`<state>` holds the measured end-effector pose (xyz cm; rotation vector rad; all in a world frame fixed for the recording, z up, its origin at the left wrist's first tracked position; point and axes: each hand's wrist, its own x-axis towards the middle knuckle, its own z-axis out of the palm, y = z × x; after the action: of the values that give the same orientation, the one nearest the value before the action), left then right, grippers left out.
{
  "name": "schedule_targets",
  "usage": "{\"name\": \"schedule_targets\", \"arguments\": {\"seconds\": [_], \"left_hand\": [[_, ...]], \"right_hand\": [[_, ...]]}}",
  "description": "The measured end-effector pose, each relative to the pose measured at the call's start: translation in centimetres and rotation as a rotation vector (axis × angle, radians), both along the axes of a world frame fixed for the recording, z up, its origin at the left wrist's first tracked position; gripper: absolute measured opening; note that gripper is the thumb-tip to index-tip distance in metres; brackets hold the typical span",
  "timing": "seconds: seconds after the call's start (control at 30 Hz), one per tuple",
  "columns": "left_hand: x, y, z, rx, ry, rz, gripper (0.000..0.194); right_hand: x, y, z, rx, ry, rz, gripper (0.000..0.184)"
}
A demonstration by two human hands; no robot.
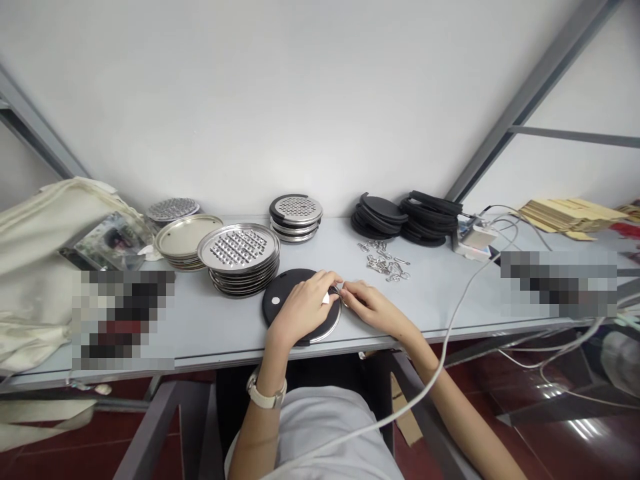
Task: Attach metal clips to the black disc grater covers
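Note:
A round black disc (280, 291) with a white dot and a shiny metal rim lies at the table's front edge. My left hand (306, 303) rests across it, fingers closed round its right edge, a small white piece showing by the fingers. At that same edge my right hand (369, 307) is pinched closed; a bit of metal shows at its fingertips, too small to name. Behind my right hand lies a loose pile of small metal clips (386, 264). To the left stands a stack of round metal grater plates (239, 249).
Farther back are plain metal discs (186, 237), perforated plates with black rims (296, 212), and stacked black discs (381, 212) beside black rings (431, 220). A white cable (453, 320) crosses in front of my right forearm. Yellowish flat pieces (570, 215) lie at the right.

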<state>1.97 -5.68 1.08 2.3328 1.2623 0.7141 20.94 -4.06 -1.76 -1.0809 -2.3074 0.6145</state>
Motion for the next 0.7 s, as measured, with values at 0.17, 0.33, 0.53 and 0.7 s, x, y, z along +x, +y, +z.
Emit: {"name": "schedule_targets", "arguments": {"seconds": [0.17, 0.33, 0.53, 0.7], "left_hand": [[0.04, 0.06, -0.03, 0.003, 0.010, -0.006, 0.022], [-0.03, 0.12, -0.10, 0.000, 0.001, -0.015, 0.021], [-0.10, 0.09, -0.05, 0.003, 0.000, -0.024, 0.020], [-0.05, 0.06, -0.11, 0.002, 0.016, -0.016, 0.021]], "right_hand": [[-0.05, 0.01, 0.02, -0.004, 0.019, -0.011, 0.033], [0.13, 0.08, -0.22, -0.035, 0.039, -0.053, 0.033], [0.24, 0.06, -0.15, -0.037, 0.030, -0.040, 0.032], [0.14, 0.02, -0.02, -0.007, 0.006, 0.001, 0.032]]}}
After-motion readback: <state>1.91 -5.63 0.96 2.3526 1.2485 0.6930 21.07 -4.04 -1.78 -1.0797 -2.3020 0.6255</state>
